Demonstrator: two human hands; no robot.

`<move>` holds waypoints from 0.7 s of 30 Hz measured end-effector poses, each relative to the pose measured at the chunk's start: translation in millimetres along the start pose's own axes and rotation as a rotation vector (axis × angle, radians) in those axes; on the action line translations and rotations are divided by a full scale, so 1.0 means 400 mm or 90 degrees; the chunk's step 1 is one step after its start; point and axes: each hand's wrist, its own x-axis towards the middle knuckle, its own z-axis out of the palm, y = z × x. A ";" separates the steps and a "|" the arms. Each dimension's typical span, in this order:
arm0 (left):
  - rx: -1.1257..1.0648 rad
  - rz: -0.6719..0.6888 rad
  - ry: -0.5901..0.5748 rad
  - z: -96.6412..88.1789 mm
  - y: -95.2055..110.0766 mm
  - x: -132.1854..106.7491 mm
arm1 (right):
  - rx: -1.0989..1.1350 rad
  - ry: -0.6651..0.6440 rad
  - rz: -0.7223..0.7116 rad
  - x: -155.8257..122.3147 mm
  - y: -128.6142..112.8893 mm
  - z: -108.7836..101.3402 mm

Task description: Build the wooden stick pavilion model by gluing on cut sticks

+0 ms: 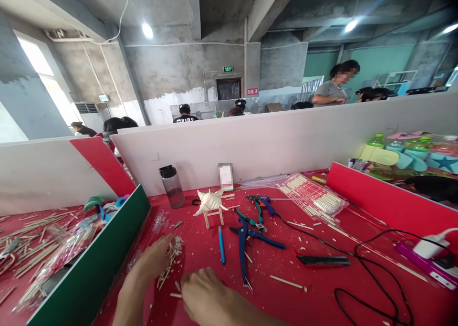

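A hasty sweep could jab splinters into fingers, as scraps (pixel 173 258) lie beside the left hand (pixel 156 257), at eleven o'clock from the curled right hand (pixel 203 289), though whether either hand pinches anything I cannot tell.

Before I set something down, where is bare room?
Nearly bare tabletop lies between the short wooden stick and the looped black cable, in front of the utility knife. Crowded: around the blue cutters and the wood scraps by the left hand.
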 end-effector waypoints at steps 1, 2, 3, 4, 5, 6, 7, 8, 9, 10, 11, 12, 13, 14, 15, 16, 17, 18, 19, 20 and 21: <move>0.023 0.008 0.005 0.003 -0.004 0.002 | 0.017 -0.003 0.012 -0.009 0.018 -0.014; 0.038 0.010 0.012 0.004 -0.008 0.003 | 0.045 -0.009 0.031 -0.019 0.040 -0.028; 0.045 0.006 0.024 0.004 -0.010 0.004 | 0.083 0.003 0.039 -0.028 0.063 -0.043; 0.048 -0.002 0.032 0.002 -0.009 0.004 | 0.126 0.015 0.060 -0.037 0.088 -0.057; 0.047 -0.006 0.036 -0.002 -0.006 0.004 | 0.183 0.033 0.094 -0.045 0.114 -0.068; 0.040 -0.002 0.041 -0.007 0.000 0.003 | 0.253 0.064 0.122 -0.051 0.141 -0.076; 0.027 0.007 0.043 -0.013 0.009 0.002 | 0.337 0.091 0.138 -0.055 0.168 -0.081; 0.008 0.025 0.042 -0.019 0.020 0.000 | 0.434 0.106 0.147 -0.058 0.193 -0.083; -0.015 0.048 0.041 -0.023 0.033 -0.001 | 0.540 0.119 0.148 -0.059 0.216 -0.082; -0.038 0.067 0.039 -0.026 0.048 -0.001 | 0.636 0.131 0.151 -0.059 0.237 -0.080; -0.059 0.087 0.041 -0.028 0.065 -0.002 | 0.710 0.152 0.155 -0.058 0.254 -0.077; -0.075 0.103 0.051 -0.027 0.084 -0.003 | 0.762 0.182 0.153 -0.057 0.267 -0.074; -0.089 0.117 0.059 -0.025 0.105 -0.004 | 0.800 0.211 0.149 -0.056 0.276 -0.072; -0.116 0.138 0.066 -0.021 0.129 -0.006 | 0.827 0.239 0.143 -0.055 0.282 -0.071; -0.153 0.155 0.075 -0.017 0.155 -0.009 | 0.849 0.259 0.137 -0.055 0.285 -0.072; -0.196 0.170 0.083 -0.011 0.182 -0.012 | 0.869 0.273 0.133 -0.055 0.284 -0.073; -0.250 0.192 0.089 -0.004 0.209 -0.015 | 0.887 0.280 0.132 -0.055 0.282 -0.074; -0.314 0.214 0.097 0.004 0.236 -0.018 | 0.901 0.284 0.131 -0.055 0.279 -0.074; -0.387 0.236 0.089 0.013 0.260 -0.019 | 0.911 0.284 0.129 -0.055 0.275 -0.074; -0.470 0.254 0.078 0.024 0.282 -0.019 | 0.919 0.284 0.127 -0.054 0.271 -0.071; -0.549 0.269 0.060 0.036 0.299 -0.017 | 0.927 0.285 0.126 -0.052 0.267 -0.068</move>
